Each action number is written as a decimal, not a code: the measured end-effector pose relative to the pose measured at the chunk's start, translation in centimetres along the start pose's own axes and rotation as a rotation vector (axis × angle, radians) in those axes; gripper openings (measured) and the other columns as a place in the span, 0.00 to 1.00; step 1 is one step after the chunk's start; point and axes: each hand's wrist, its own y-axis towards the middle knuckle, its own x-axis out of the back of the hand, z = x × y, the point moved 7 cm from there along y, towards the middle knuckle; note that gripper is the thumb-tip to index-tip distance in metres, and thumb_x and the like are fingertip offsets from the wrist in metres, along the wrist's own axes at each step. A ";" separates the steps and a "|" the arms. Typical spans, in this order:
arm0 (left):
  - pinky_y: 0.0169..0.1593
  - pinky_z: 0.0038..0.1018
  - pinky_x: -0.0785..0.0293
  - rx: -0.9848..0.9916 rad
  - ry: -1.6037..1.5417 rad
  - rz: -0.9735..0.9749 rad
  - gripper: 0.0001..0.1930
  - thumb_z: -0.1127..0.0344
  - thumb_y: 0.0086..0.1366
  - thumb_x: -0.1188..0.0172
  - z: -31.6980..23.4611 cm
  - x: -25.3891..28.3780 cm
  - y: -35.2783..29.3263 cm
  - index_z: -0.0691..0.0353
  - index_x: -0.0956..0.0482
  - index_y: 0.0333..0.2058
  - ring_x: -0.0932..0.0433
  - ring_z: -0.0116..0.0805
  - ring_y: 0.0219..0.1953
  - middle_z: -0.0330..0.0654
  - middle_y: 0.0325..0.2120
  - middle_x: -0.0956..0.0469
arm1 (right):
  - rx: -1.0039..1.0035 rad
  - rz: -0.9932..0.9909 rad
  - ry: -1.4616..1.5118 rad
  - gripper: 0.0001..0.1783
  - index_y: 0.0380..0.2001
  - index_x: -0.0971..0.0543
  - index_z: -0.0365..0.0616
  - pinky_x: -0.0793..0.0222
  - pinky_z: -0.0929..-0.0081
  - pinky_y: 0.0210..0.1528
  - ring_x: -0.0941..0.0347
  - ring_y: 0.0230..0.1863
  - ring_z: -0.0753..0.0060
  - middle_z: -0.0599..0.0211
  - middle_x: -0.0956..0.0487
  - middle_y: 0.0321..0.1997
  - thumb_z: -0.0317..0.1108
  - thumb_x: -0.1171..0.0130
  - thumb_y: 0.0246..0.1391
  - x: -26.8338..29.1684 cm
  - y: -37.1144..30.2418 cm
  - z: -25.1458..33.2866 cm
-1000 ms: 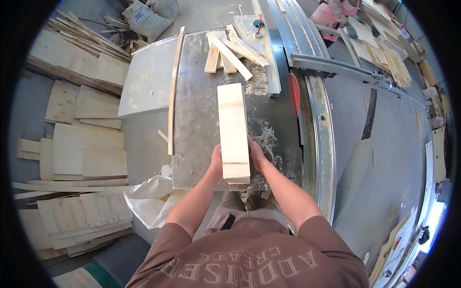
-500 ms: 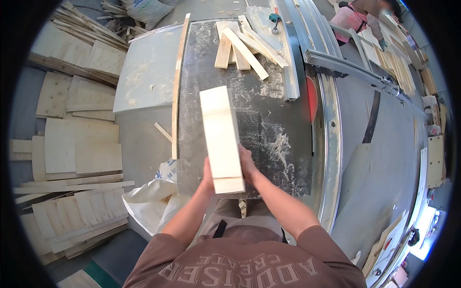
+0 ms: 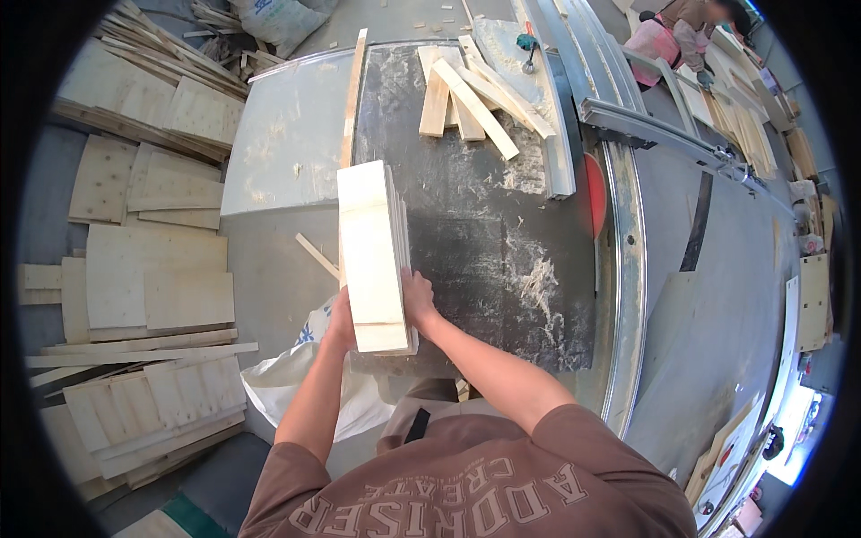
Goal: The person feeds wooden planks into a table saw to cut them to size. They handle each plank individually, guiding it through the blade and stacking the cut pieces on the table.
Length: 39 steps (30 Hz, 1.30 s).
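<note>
The left hand point(image 3: 340, 321) and right hand point(image 3: 418, 299) clasp the board stack point(image 3: 372, 260), now shifted leftward, hiding part of the long strip point(image 3: 353, 99) ahead of them

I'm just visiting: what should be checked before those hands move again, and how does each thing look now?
1. Left hand on the stack of boards: ok, at its left side.
2. Right hand on it: ok, at its right side.
3. Board edges flush: not ok, layers look stepped along the right.
4. Hands apart from the red rounded part: ok, it stands off to the right.
5. Dark tabletop free of debris: not ok, shavings lie right of the boards.
6. Underside resting on the tabletop: cannot tell, hidden.
</note>
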 end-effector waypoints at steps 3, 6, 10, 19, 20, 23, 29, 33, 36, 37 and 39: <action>0.66 0.39 0.26 -0.082 -0.027 -0.133 0.30 0.58 0.76 0.42 -2.1 1.8 0.3 0.70 0.30 0.69 0.21 0.46 0.63 0.53 0.61 0.20 | 0.222 -0.088 0.018 0.46 0.66 0.31 0.27 0.47 0.47 0.78 0.39 0.74 0.32 0.28 0.33 0.71 0.67 0.59 0.75 1.0 -1.4 -2.5; 0.72 0.44 0.33 -0.424 0.597 -0.435 0.39 0.56 0.71 0.35 -7.3 -3.3 -3.5 0.72 0.37 0.74 0.27 0.56 0.68 0.62 0.69 0.29 | 0.372 -0.177 0.067 0.39 0.63 0.28 0.29 0.37 0.52 0.71 0.30 0.66 0.40 0.34 0.27 0.63 0.60 0.50 0.74 3.4 -5.1 -3.7; 0.76 0.52 0.41 -0.502 1.376 -0.472 0.50 0.54 0.61 0.27 -9.7 -13.1 -7.6 0.61 0.42 0.78 0.47 0.63 0.79 0.61 0.78 0.45 | 0.333 -0.135 0.040 0.24 0.50 0.23 0.35 0.25 0.61 0.51 0.21 0.44 0.57 0.52 0.19 0.43 0.48 0.37 0.71 9.3 -12.7 -3.0; 0.72 0.62 0.37 -0.501 1.654 -0.482 0.52 0.60 0.58 0.29 -7.4 -12.5 -7.9 0.52 0.45 0.79 0.52 0.60 0.81 0.52 0.81 0.49 | 0.441 -0.349 -0.142 0.23 0.20 0.34 0.40 0.37 0.53 0.29 0.34 0.23 0.46 0.52 0.31 0.19 0.34 0.31 0.59 20.1 -21.4 -6.0; 0.72 0.61 0.37 -0.519 1.660 -0.460 0.52 0.60 0.58 0.29 -7.3 -12.4 -7.7 0.51 0.45 0.80 0.52 0.60 0.81 0.51 0.81 0.49 | 0.467 -0.386 -0.132 0.21 0.19 0.35 0.39 0.37 0.53 0.29 0.34 0.23 0.43 0.50 0.31 0.19 0.30 0.32 0.57 21.2 -22.2 -6.2; 0.75 0.60 0.44 -0.529 1.684 -0.481 0.53 0.58 0.59 0.28 -7.6 -13.3 -8.9 0.55 0.46 0.80 0.52 0.60 0.81 0.55 0.81 0.50 | 0.503 -0.458 -0.091 0.24 0.20 0.38 0.39 0.40 0.60 0.27 0.42 0.21 0.63 0.58 0.34 0.17 0.29 0.32 0.59 23.7 -24.2 -6.8; 0.77 0.55 0.48 -0.796 1.600 -0.295 0.48 0.55 0.60 0.26 -0.1 -19.8 -14.0 0.63 0.38 0.75 0.44 0.61 0.77 0.60 0.75 0.39 | 0.541 -0.502 -0.082 0.13 0.46 0.18 0.40 0.22 0.62 0.45 0.19 0.39 0.57 0.56 0.18 0.41 0.30 0.32 0.58 27.6 -27.0 -9.7; 0.73 0.51 0.38 -0.608 1.607 0.127 0.40 0.52 0.60 0.26 10.2 -20.8 -16.3 0.64 0.28 0.67 0.33 0.55 0.71 0.54 0.68 0.28 | 0.399 -0.456 -0.536 0.28 0.62 0.23 0.40 0.28 0.54 0.66 0.25 0.63 0.48 0.52 0.22 0.63 0.37 0.33 0.60 29.1 -28.3 -13.3; 0.71 0.52 0.34 -0.483 1.670 0.184 0.39 0.50 0.61 0.28 14.8 -19.2 -17.5 0.65 0.27 0.66 0.33 0.55 0.72 0.54 0.69 0.28 | 0.284 -0.422 -0.719 0.34 0.65 0.27 0.38 0.34 0.55 0.73 0.32 0.71 0.47 0.53 0.27 0.69 0.42 0.31 0.60 30.1 -28.7 -16.0; 0.72 0.52 0.35 -0.449 1.705 0.197 0.40 0.50 0.61 0.28 15.4 -19.1 -17.6 0.65 0.28 0.67 0.34 0.56 0.73 0.55 0.70 0.29 | 0.282 -0.423 -0.767 0.35 0.66 0.27 0.37 0.34 0.54 0.73 0.32 0.71 0.47 0.51 0.27 0.70 0.42 0.31 0.60 30.5 -28.8 -16.5; 0.73 0.53 0.35 -0.377 1.774 0.221 0.42 0.50 0.61 0.29 16.4 -18.8 -17.7 0.66 0.30 0.69 0.36 0.57 0.75 0.56 0.72 0.32 | 0.281 -0.422 -0.866 0.37 0.67 0.29 0.33 0.35 0.53 0.73 0.33 0.73 0.47 0.48 0.29 0.72 0.42 0.31 0.59 30.9 -29.1 -17.2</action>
